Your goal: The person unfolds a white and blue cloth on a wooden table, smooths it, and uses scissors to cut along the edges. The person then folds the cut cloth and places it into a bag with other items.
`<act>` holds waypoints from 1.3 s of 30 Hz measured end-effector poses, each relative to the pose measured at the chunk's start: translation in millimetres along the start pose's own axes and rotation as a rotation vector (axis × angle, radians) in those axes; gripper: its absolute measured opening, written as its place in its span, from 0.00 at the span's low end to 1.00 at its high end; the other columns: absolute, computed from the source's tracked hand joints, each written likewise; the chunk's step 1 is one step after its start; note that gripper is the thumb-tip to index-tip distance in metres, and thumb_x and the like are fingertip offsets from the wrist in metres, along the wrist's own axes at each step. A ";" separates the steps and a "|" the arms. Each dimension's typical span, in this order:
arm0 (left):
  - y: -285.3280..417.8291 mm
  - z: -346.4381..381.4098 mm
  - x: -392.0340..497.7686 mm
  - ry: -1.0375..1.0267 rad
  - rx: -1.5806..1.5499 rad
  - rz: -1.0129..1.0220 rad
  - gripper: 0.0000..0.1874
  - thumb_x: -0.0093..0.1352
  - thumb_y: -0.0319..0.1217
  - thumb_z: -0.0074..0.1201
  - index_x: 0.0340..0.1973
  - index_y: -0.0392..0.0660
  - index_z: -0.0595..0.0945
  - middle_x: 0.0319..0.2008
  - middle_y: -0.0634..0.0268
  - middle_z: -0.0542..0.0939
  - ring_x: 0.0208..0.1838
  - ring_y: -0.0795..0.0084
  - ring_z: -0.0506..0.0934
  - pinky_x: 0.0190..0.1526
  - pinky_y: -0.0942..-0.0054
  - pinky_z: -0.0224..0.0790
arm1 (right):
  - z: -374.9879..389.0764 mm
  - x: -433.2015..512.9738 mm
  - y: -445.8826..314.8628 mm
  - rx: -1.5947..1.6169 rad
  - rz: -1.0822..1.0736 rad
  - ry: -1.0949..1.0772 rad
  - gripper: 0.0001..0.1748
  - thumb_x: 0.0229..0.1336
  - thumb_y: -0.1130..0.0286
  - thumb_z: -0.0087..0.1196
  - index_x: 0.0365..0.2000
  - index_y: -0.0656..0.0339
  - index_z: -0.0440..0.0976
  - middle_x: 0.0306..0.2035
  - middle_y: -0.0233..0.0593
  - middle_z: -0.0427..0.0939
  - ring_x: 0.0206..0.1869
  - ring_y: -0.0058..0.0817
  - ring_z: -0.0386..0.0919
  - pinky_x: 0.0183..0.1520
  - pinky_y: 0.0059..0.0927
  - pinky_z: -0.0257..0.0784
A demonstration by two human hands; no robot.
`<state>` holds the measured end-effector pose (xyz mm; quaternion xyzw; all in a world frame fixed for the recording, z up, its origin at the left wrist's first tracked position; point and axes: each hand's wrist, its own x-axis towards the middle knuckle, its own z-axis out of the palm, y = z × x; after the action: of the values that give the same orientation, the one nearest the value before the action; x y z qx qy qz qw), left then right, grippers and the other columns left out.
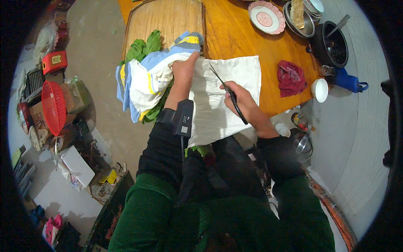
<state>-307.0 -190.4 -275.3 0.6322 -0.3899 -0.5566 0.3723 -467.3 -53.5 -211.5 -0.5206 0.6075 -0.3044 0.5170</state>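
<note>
My left hand (pixel 184 71) grips a bunched white, blue, grey and yellow cloth garment (pixel 146 80) at the table's near left. Leafy greens (pixel 144 47) stick out behind and below the garment, partly hidden by it. In my right hand (pixel 241 100) is a pair of black-handled scissors (pixel 233 94), blades pointing up and left; how far the blades are apart is hard to tell. Beneath the scissors a white cloth (pixel 207 116) lies over the table edge and hangs towards my lap. More green leaves (pixel 198 150) show below its lower edge.
A slatted bamboo tray (pixel 167 19) lies at the back left of the wooden table (pixel 229 34). To the right are a pink-rimmed plate (pixel 266 18), metal bowls (pixel 308 28), a black pot (pixel 338 47), a dark red cloth (pixel 291 78) and a white bowl (pixel 320 90). A red basket (pixel 54 107) stands left.
</note>
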 end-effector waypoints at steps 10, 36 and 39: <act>7.5 -13.1 -3.9 -0.350 -0.605 -0.306 0.13 0.59 0.15 0.48 0.40 0.33 0.77 0.40 0.56 0.79 0.41 0.66 0.77 0.46 0.73 0.69 | -52.8 21.4 6.7 -0.397 -0.003 -0.064 0.17 0.46 0.68 0.54 0.40 0.58 0.69 0.33 0.47 0.70 0.35 0.45 0.72 0.39 0.40 0.68; -2.7 -37.2 -18.4 -0.456 -0.383 -0.338 0.18 0.53 0.16 0.54 0.41 0.38 0.76 0.37 0.67 0.78 0.40 0.72 0.75 0.44 0.76 0.65 | 9.3 20.3 -21.8 0.605 0.390 -0.255 0.19 0.62 0.55 0.44 0.42 0.61 0.66 0.27 0.34 0.70 0.30 0.21 0.71 0.33 0.23 0.67; 3.3 -35.1 -20.3 -0.519 -0.492 -0.195 0.17 0.55 0.17 0.53 0.42 0.37 0.76 0.39 0.66 0.78 0.41 0.72 0.75 0.44 0.76 0.65 | 2.5 27.4 -17.3 -0.095 0.069 -0.109 0.17 0.57 0.60 0.52 0.38 0.65 0.68 0.25 0.42 0.69 0.29 0.30 0.70 0.34 0.28 0.66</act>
<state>-273.9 -172.0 -260.2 0.3958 -0.2636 -0.8084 0.3469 -457.3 -83.7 -205.0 -0.5390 0.6099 -0.2283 0.5342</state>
